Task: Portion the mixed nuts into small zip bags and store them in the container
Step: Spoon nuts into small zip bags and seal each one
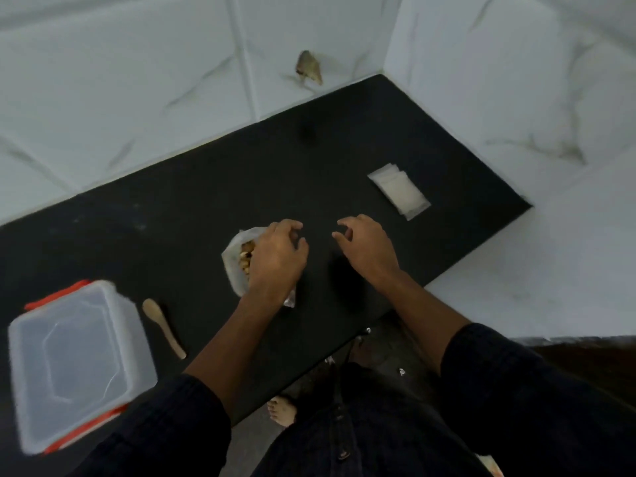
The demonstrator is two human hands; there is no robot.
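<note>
A clear bag of mixed nuts lies on the black table near its middle. My left hand rests over the bag's right side with curled fingers; whether it grips the bag is hard to tell. My right hand hovers just to the right, fingers loosely curled and holding nothing. A small stack of empty zip bags lies at the far right of the table. A clear lidded container with red clips stands at the near left.
A small wooden spoon lies between the container and the nut bag. White marbled walls close off the table's far side and right end. My bare foot shows below the table's front edge.
</note>
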